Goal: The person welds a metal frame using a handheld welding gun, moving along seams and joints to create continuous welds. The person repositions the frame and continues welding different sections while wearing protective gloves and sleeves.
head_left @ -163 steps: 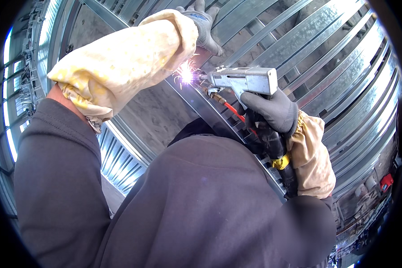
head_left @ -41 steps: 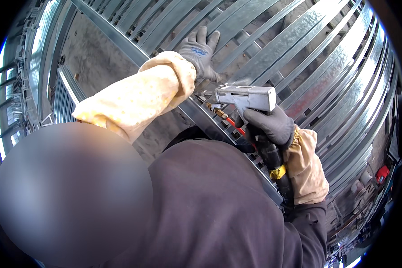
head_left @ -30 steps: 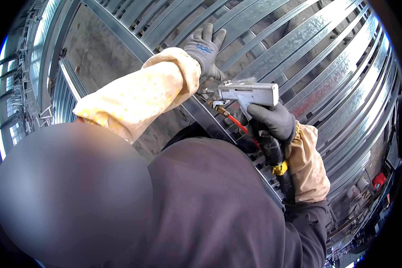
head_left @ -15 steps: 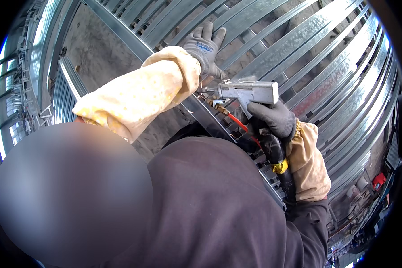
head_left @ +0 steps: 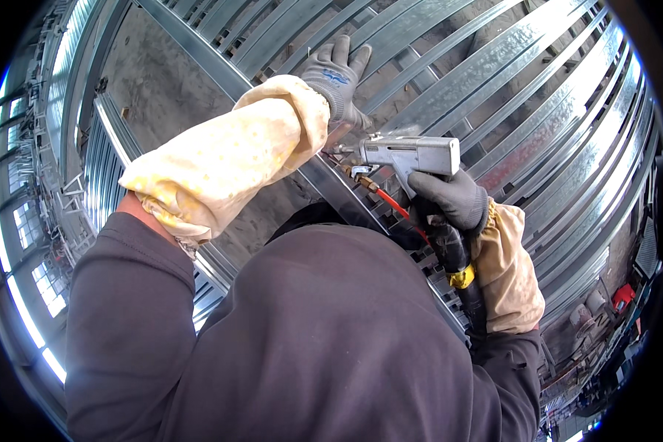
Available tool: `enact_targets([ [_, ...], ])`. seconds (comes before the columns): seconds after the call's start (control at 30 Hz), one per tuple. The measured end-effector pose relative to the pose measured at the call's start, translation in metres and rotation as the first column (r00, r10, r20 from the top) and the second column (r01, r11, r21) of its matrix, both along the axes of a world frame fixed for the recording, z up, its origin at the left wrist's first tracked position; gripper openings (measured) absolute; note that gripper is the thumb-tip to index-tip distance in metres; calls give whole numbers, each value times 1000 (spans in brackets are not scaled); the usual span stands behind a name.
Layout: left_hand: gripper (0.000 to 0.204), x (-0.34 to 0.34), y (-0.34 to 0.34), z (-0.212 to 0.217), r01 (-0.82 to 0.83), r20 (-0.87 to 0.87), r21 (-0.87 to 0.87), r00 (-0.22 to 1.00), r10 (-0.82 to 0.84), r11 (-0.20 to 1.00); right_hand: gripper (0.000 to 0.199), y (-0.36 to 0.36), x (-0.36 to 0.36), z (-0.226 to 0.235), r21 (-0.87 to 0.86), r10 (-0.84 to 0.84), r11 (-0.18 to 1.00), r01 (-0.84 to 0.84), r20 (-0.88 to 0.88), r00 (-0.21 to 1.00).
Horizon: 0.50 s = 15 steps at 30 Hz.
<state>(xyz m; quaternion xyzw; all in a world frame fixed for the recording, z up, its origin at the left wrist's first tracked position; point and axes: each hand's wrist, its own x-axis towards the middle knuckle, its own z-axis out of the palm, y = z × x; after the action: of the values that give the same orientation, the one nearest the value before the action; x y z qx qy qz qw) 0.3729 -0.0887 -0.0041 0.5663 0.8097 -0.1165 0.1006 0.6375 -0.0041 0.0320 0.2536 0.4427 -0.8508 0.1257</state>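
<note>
In its grey glove, my left hand point(head_left: 334, 79) lies with fingers spread on the galvanized metal slats point(head_left: 390, 34). A pale, stained protective sleeve point(head_left: 232, 156) covers that forearm. My right hand point(head_left: 453, 199), also gloved in grey, is wrapped round the handle of a silver welding gun point(head_left: 412, 152). The gun's nozzle points left, toward a frame rail point(head_left: 333, 193) just below my left hand; whether the tip touches the metal I cannot tell. From the handle runs a thick black cable point(head_left: 449, 247) with yellow tape, and a red hose point(head_left: 393, 202) with brass fittings sits beneath the gun.
Rows of long metal slats fill the upper right and curve away. A frame bar point(head_left: 191, 46) crosses at upper left above the grey floor point(head_left: 146, 72). More stacked metal profiles point(head_left: 104, 166) stand at left. A red object point(head_left: 623, 296) lies far right among clutter.
Both hands and the welding gun keep nearly the same place. My dark left upper sleeve now shows where a blurred round patch covered the lower left.
</note>
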Motion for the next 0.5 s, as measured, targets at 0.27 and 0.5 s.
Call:
enact_targets([
  [0.27, 134, 2, -1, -2, -17, -12, 11, 1000, 17, 1000, 26, -1, 3, -4, 38, 42, 998, -42, -12, 999],
  [0.5, 132, 4, 1, 7, -29, 9, -31, 1000, 30, 999, 25, -2, 6, 3, 15, 26, 1000, -27, 27, 999],
])
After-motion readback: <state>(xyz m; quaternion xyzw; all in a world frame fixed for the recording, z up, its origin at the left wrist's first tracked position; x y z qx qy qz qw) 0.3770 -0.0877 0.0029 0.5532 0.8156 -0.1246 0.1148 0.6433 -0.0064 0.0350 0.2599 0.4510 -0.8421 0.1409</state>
